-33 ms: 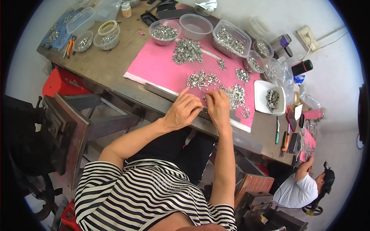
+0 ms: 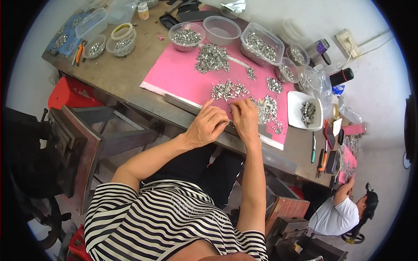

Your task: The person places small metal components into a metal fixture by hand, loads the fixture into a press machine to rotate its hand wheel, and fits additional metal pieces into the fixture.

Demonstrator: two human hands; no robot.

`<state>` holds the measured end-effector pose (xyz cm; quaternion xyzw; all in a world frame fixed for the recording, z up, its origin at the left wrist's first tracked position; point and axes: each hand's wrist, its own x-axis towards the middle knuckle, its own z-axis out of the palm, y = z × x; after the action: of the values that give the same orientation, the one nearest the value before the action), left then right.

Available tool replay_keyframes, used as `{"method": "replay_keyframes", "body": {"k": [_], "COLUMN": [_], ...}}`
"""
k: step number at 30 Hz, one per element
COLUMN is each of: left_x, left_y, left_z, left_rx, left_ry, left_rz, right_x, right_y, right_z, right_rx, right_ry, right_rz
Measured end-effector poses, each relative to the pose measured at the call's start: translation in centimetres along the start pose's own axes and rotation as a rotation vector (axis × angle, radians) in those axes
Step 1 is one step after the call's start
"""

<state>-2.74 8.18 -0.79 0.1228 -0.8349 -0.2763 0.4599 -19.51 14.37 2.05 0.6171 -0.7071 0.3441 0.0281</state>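
Observation:
At the near edge of the pink mat, my two hands work close together. My left hand is closed, its thumb and fingers pinched toward the right; whatever is at the fingertips is too small to make out. My right hand curls down beside it with thumb and fingertips drawn together, hiding what they hold. Just beyond the hands lies a loose pile of small silvery metal pieces. To the right of my right hand spreads another metal pile. A bigger heap sits farther back.
Clear tubs of metal pieces line the back, beside an empty round tub. A white square dish stands right, with a green-handled tool and orange-handled pliers nearer. Another person sits at far right.
My right hand's fingers have shifted very slightly at the mat's edge. My left hand and the piles look the same.

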Motion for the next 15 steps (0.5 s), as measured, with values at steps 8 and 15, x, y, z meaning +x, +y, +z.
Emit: {"method": "replay_keyframes", "body": {"k": [8,15], "left_x": [-0.4,-0.3], "left_y": [-0.1,-0.1], "left_z": [-0.3,-0.3], "left_rx": [-0.063,-0.075], "left_ry": [0.087,0.093], "left_rz": [-0.022,-0.034], "right_x": [1.8,1.0], "right_y": [-0.7,-0.4], "right_z": [2.8,0.6], "right_rx": [-0.161,-0.038], "right_ry": [-0.028,0.016], "right_rz": [-0.025,0.004]}}
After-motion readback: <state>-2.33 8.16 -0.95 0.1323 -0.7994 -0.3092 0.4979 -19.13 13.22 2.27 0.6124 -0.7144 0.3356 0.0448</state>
